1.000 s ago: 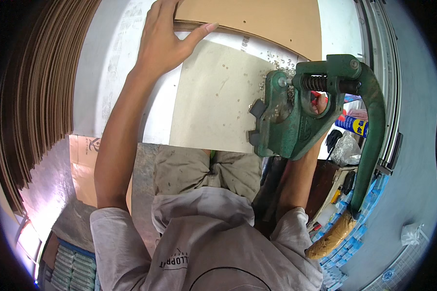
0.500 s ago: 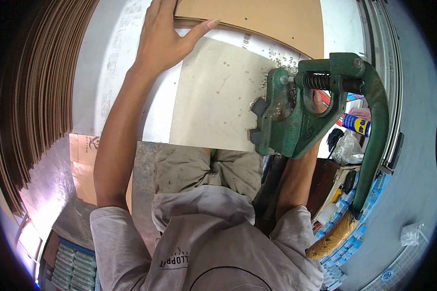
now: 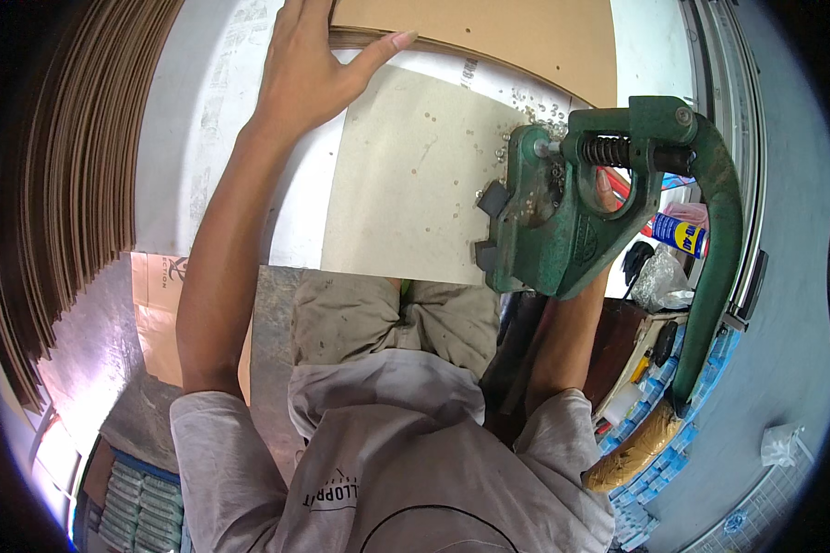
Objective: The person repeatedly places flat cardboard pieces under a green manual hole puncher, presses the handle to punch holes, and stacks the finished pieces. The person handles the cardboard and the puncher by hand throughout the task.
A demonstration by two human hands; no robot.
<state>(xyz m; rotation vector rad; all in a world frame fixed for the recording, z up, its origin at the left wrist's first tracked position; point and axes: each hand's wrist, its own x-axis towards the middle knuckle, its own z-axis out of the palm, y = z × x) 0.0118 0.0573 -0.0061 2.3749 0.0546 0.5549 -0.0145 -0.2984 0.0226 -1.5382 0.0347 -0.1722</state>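
Observation:
My left hand (image 3: 309, 78) lies at the near left corner of a stack of brown cardboard sheets (image 3: 489, 26), thumb stretched out along the near edge. Its other fingers are partly cut off by the top of the picture. A green hand-lever press (image 3: 572, 230) with a black spring stands to the right. Behind it is my right hand (image 3: 605, 189), mostly hidden; only a bit of finger shows through the frame's opening. A greyish board (image 3: 406, 184) with small round spots extends left from the press base. Small metal rings (image 3: 549, 124) lie scattered beside the press.
A tall row of brown cardboard sheets (image 3: 83, 157) lines the left. The press's long lever (image 3: 715, 276), its grip wrapped in tan tape, curves down the right side. Beyond it are a blue and yellow spray can (image 3: 679, 235) and a clear plastic bag (image 3: 662, 281).

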